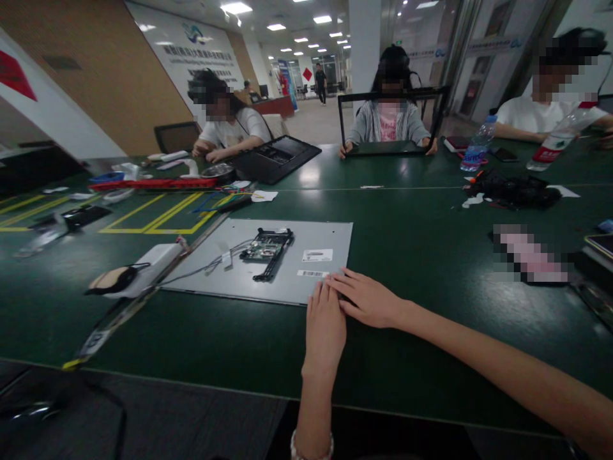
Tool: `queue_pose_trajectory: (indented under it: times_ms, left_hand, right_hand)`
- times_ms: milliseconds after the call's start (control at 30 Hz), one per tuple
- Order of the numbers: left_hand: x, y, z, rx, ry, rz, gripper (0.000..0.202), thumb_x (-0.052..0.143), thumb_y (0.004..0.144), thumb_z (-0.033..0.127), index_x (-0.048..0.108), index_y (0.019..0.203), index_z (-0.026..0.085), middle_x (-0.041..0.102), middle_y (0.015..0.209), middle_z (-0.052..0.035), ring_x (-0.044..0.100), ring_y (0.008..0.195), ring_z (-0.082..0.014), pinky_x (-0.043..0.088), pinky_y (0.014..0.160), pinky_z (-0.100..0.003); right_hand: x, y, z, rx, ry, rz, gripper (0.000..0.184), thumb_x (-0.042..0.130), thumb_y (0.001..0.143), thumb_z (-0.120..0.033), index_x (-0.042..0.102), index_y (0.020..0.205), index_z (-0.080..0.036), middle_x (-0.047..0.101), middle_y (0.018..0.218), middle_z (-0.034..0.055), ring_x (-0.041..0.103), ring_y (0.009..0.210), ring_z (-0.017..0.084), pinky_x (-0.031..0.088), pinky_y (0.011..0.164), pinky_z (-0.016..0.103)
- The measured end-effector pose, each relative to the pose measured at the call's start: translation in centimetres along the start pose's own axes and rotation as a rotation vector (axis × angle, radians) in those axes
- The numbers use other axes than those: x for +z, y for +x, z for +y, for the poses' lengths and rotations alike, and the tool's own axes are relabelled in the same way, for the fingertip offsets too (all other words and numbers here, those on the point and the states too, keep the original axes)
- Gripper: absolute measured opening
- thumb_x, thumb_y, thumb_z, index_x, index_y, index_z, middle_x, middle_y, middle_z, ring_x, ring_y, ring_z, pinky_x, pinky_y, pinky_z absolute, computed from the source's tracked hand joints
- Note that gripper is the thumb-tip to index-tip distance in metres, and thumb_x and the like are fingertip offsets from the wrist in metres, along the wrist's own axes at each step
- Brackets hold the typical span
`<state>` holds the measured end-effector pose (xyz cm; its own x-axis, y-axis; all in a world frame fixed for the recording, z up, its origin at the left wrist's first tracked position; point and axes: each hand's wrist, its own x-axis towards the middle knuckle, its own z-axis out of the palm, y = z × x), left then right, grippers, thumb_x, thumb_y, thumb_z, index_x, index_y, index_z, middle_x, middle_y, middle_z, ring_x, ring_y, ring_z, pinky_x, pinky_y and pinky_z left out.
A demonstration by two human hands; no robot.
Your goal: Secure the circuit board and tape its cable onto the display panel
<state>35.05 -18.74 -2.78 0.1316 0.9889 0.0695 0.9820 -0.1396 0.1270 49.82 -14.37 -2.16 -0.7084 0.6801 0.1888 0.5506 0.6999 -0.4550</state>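
Note:
A flat grey metal panel [316, 233] lies on the green table [407, 243], with two white labels on its right side. On top of it rest a green circuit board [263, 248] and a black bracket [275, 259], with thin grey cables [215, 262] running off to the left. My left hand [326, 326] reaches the panel's near right corner, its fingers straight and close together. Beside it, my right hand [368, 297] lies flat with fingers apart, its fingertips at the same corner and close to my left fingers. Neither hand visibly grasps anything; the left thumb is hidden.
A white box-like device [158, 262] sits left of the panel. Across the table, one person holds a black frame [341, 121] upright; another sits by a black casing [278, 160]. Bottles [479, 144] and a pink-covered item [531, 252] are on the right.

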Motion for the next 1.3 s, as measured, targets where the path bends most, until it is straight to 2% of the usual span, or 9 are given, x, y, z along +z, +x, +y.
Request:
queue_pose_trajectory:
  times_ms: [200, 333, 467, 533, 633, 733, 867, 1000, 1300]
  left_hand:
    - [-0.3, 0.3, -0.9, 0.028, -0.062, -0.037, 0.054, 0.031, 0.093, 0.008, 0.036, 0.146, 0.005, 0.035, 0.151, -0.0184, 0.03, 0.142, -0.0258, 0.031, 0.114, -0.045]
    - [-2.0, 0.3, -1.8, 0.087, -0.172, -0.113, 0.057, 0.038, 0.091, 0.014, 0.034, 0.147, 0.006, 0.033, 0.153, -0.0151, 0.029, 0.143, -0.0237, 0.029, 0.116, -0.041]
    - [-4.3, 1.2, -4.3, 0.166, -0.264, -0.087, 0.047, 0.039, 0.092, 0.02, 0.049, 0.137, 0.015, 0.052, 0.142, -0.0086, 0.047, 0.131, -0.017, 0.033, 0.113, -0.03]
    - [-5.1, 2.6, -6.3, 0.071, -0.188, 0.021, 0.042, 0.037, 0.093, 0.023, 0.054, 0.131, 0.012, 0.056, 0.136, -0.0106, 0.051, 0.127, -0.0187, 0.034, 0.112, -0.031]
    - [-5.2, 5.5, -9.6, -0.056, 0.018, 0.149, 0.052, 0.043, 0.092, 0.027, 0.043, 0.14, 0.006, 0.04, 0.149, -0.0173, 0.034, 0.139, -0.0262, 0.028, 0.114, -0.038]
    - [-4.3, 8.6, -12.6, -0.129, 0.179, 0.127, 0.066, 0.049, 0.089, 0.035, 0.034, 0.145, 0.002, 0.026, 0.154, -0.0227, 0.02, 0.144, -0.0341, 0.026, 0.113, -0.044]
    - [-3.1, 11.7, -15.2, -0.208, 0.253, 0.07, 0.066, 0.042, 0.092, 0.038, 0.033, 0.147, 0.003, 0.027, 0.154, -0.0231, 0.021, 0.143, -0.0356, 0.027, 0.111, -0.046]
    - [-2.6, 13.9, -16.0, -0.281, 0.233, 0.077, 0.066, 0.038, 0.093, 0.038, 0.027, 0.149, 0.004, 0.029, 0.152, -0.0241, 0.029, 0.139, -0.0351, 0.03, 0.108, -0.045]
    - [-3.0, 17.8, -15.4, -0.429, 0.167, 0.154, 0.065, 0.036, 0.094, 0.035, 0.028, 0.147, 0.0, 0.027, 0.151, -0.0294, 0.034, 0.135, -0.0385, 0.032, 0.104, -0.051]
  right_hand:
    - [0.3, 0.8, 0.0, -0.001, -0.027, 0.001, 0.059, 0.033, 0.099, -0.041, 0.034, 0.149, -0.01, 0.036, 0.154, 0.0134, 0.024, 0.144, 0.028, 0.022, 0.118, 0.047]
    - [0.4, 0.7, -0.4, 0.028, -0.027, 0.019, 0.062, 0.034, 0.099, -0.046, 0.033, 0.15, -0.011, 0.036, 0.154, 0.0132, 0.026, 0.144, 0.028, 0.026, 0.117, 0.046]
    - [0.7, 0.5, -0.4, 0.047, -0.014, 0.055, 0.066, 0.033, 0.098, -0.05, 0.033, 0.149, -0.008, 0.036, 0.154, 0.0148, 0.025, 0.144, 0.029, 0.026, 0.117, 0.047]
    - [0.9, 0.4, -0.4, 0.054, -0.015, 0.049, 0.067, 0.033, 0.098, -0.051, 0.033, 0.149, -0.007, 0.036, 0.154, 0.0155, 0.024, 0.144, 0.029, 0.025, 0.117, 0.048]
    - [0.9, 0.4, -0.4, 0.068, -0.021, 0.031, 0.068, 0.033, 0.098, -0.052, 0.033, 0.15, -0.009, 0.036, 0.154, 0.0143, 0.024, 0.144, 0.029, 0.025, 0.116, 0.049]
    - [0.7, 0.4, -0.5, 0.071, -0.033, 0.023, 0.067, 0.033, 0.098, -0.051, 0.034, 0.149, -0.008, 0.035, 0.154, 0.0148, 0.024, 0.144, 0.03, 0.025, 0.116, 0.049]
    - [0.3, 0.4, -0.6, 0.069, -0.037, 0.015, 0.065, 0.032, 0.098, -0.051, 0.037, 0.147, -0.009, 0.036, 0.153, 0.0146, 0.025, 0.144, 0.03, 0.026, 0.116, 0.05]
    - [0.4, 0.4, -0.5, 0.053, -0.047, 0.015, 0.064, 0.033, 0.098, -0.049, 0.039, 0.146, -0.008, 0.036, 0.154, 0.0155, 0.026, 0.144, 0.03, 0.026, 0.116, 0.05]
    - [0.3, 0.5, -0.3, 0.06, -0.055, 0.011, 0.06, 0.032, 0.099, -0.049, 0.043, 0.144, -0.011, 0.035, 0.154, 0.0135, 0.025, 0.144, 0.03, 0.026, 0.116, 0.051]
